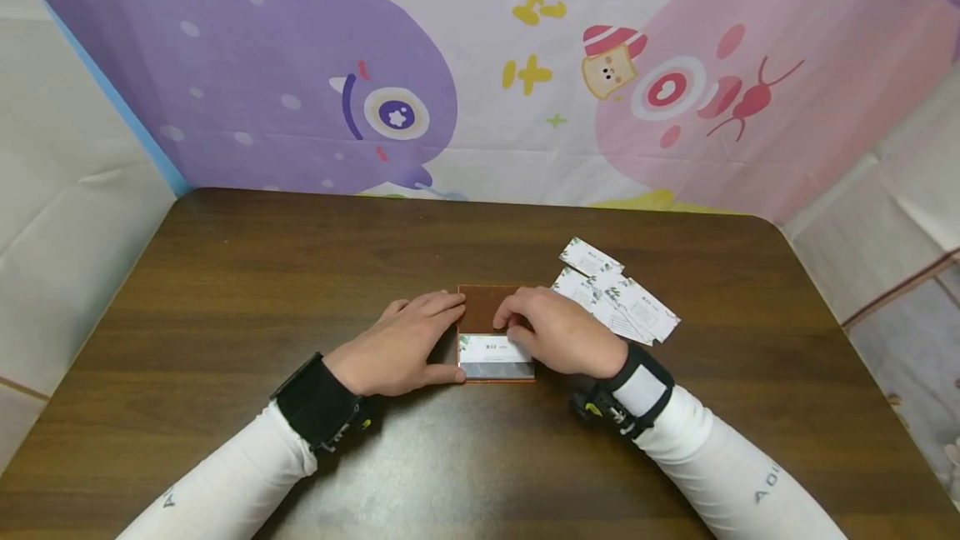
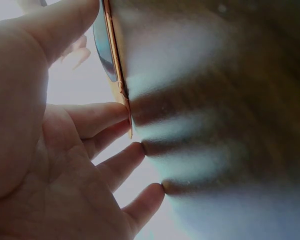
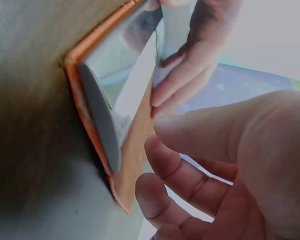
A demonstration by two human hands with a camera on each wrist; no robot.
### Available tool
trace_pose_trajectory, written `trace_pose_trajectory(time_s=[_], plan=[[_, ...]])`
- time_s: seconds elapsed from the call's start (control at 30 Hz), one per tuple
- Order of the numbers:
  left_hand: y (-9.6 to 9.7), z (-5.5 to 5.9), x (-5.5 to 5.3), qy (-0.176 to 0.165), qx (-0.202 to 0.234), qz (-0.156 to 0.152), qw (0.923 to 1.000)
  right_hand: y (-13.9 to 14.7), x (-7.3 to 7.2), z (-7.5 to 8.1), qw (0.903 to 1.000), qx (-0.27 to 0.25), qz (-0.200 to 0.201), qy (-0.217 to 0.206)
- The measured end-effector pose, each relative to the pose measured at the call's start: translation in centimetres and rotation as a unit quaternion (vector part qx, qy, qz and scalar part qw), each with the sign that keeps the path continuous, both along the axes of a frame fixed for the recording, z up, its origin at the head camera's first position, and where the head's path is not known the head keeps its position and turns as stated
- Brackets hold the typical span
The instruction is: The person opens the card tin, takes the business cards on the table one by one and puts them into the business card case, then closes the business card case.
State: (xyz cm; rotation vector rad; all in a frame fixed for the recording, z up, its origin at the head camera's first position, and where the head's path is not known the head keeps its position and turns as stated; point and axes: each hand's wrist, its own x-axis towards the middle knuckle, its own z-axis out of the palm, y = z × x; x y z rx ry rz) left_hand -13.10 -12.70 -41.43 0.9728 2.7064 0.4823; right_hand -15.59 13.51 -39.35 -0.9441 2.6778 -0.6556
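Sleeve (image 1: pixel 738 461) lettered "AD" leads to right hand (image 1: pixel 566 332) at brown holder (image 1: pixel 478 309).

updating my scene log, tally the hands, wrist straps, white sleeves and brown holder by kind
Hands: 2, left hand and right hand
Wrist straps: 2, left strap and right strap
White sleeves: 2, left sleeve and right sleeve
Brown holder: 1
Total: 7

Cards (image 1: pixel 647 309) w/ txt too sm. to read, sleeves (image 1: pixel 225 477) cut off btm, holder (image 1: pixel 477 308) part. hidden
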Motion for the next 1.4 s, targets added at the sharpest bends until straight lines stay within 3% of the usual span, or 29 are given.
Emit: trace_pose_trajectory(time_s=[0.9, 1.4], plan=[[0.1, 0.2, 0.1, 0.001, 0.000, 0.001, 1.0000, 5.5, -0.5, 1.6, 0.9962, -0.039, -0.076, 0.019], [0.1, 0.2, 0.1, -0.001, 0.002, 0.003, 1.0000, 9.0, -0.9, 1.6, 0.9921, -0.017, -0.119, 0.035]])
